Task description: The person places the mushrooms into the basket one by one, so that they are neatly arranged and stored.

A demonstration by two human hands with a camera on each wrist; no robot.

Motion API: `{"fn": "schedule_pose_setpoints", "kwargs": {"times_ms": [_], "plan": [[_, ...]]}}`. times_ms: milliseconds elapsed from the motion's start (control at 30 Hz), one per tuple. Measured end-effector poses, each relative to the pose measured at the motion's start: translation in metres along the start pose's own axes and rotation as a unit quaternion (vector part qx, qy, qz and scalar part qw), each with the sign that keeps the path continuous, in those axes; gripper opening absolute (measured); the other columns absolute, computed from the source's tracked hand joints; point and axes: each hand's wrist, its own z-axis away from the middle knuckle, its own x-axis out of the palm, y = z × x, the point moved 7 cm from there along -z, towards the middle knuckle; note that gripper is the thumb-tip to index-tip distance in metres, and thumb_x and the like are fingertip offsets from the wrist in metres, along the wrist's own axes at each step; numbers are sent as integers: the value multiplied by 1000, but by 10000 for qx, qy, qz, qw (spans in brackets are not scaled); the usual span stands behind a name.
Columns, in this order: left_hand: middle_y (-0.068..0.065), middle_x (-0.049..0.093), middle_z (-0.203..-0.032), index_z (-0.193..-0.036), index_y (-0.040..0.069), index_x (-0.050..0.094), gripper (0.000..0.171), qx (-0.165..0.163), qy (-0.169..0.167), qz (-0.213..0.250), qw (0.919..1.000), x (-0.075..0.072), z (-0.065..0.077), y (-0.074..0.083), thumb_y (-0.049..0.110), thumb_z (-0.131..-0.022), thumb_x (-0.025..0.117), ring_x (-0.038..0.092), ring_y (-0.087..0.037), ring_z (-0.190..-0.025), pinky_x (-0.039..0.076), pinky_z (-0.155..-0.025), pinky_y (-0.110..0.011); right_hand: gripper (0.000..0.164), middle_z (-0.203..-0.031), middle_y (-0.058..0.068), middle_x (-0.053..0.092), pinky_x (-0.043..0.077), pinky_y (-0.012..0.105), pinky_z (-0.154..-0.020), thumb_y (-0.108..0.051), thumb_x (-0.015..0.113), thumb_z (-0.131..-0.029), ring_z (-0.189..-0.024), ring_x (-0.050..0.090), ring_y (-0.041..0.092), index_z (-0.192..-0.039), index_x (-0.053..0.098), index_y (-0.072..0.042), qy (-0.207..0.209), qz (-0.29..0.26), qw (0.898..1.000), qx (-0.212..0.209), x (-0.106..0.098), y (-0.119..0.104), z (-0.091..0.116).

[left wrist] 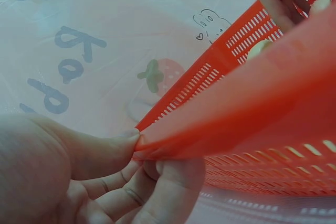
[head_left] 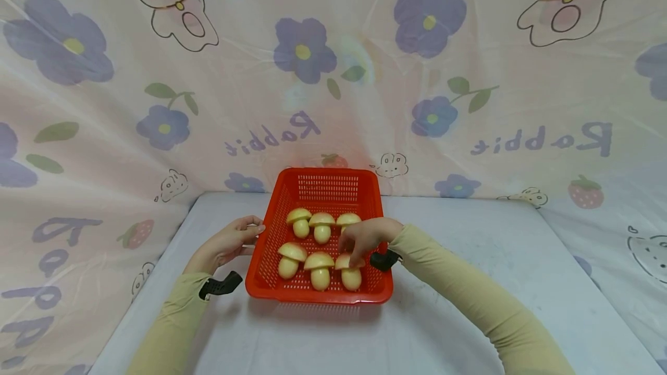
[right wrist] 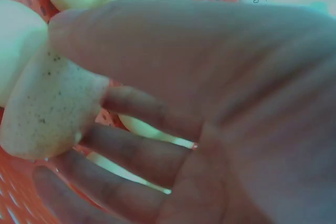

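Observation:
A red plastic basket (head_left: 319, 296) stands on the white table and holds several pale yellow mushrooms in two rows. At its left side, my left hand (head_left: 233, 243) pinches the rim between thumb and fingers, as the left wrist view shows. My right hand (head_left: 367, 237) reaches in over the right side. Its thumb and fingers grip the cap of the front right mushroom (head_left: 351, 280), which still sits in the row. In the right wrist view this speckled cap (right wrist: 50, 111) lies between the thumb and the fingertips. The back right mushroom (head_left: 348, 220) is partly hidden behind the hand.
Behind the basket hangs a printed cloth (head_left: 365, 103) with flowers and rabbits, close to its back wall. The white table (head_left: 469, 259) extends to both sides and in front. A black wrist strap (head_left: 221, 286) sits on the left forearm, another (head_left: 385, 260) on the right.

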Motion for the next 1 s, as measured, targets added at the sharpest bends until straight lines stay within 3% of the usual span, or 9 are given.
{"fn": "schedule_pose_setpoints", "kwargs": {"times_ms": [167, 367, 467, 667, 800, 1000], "plan": [[-14, 60, -104, -113, -1, 43, 21, -36, 50, 26, 10000, 0, -2, -1, 15, -102, 48, 64, -22, -89, 56, -77, -39, 42, -110, 2, 61, 47, 33, -90, -13, 76, -80, -104, 55, 18, -119, 62, -6, 214, -191, 9996, -85, -5, 0, 6], [-14, 60, -106, -116, -2, 44, 23, -30, 170, 29, 9998, 0, -2, -3, 16, -102, 48, 64, -22, -90, 55, -78, -39, 42, -121, 13, 59, 48, 34, -91, -12, 73, -85, -114, 54, 28, -124, 58, -8, 446, -864, 9941, -478, -8, 1, 18], [-14, 61, -106, -117, -3, 44, 26, 45, 242, -66, 9997, 1, -1, -3, 17, -102, 48, 64, -22, -91, 55, -79, -39, 42, -122, 15, 59, 49, 35, -91, -10, 71, -86, -116, 54, 32, -126, 57, -6, 578, -1250, 9868, -851, -9, 2, 27], [-15, 61, -106, -120, -5, 43, 32, 141, 413, -145, 9989, 0, 1, -5, 20, -102, 49, 64, -22, -90, 55, -77, -37, 45, -124, 9, 58, 46, 33, -95, -8, 68, -89, -116, 56, 29, -131, 53, -4, 1085, -1695, 9680, -1497, -17, 5, 51], [-16, 59, -111, -125, -5, 43, 40, 71, 621, -198, 9978, -4, 5, -9, 27, -101, 50, 63, -23, -92, 55, -80, -38, 46, -126, 7, 58, 46, 34, -96, -11, 68, -89, -117, 55, 25, -132, 52, -7, 1501, -2024, 9544, -1603, -22, 15, 69], [-18, 56, -114, -132, -5, 42, 50, 14, 958, -340, 9948, -18, 15, -19, 34, -101, 48, 63, -23, -92, 55, -79, -35, 42, -129, 13, 56, 46, 36, -96, -12, 65, -92, -120, 52, 33, -131, 52, -3, 2229, -2157, 9354, -1696, -26, 39, 99]]}}
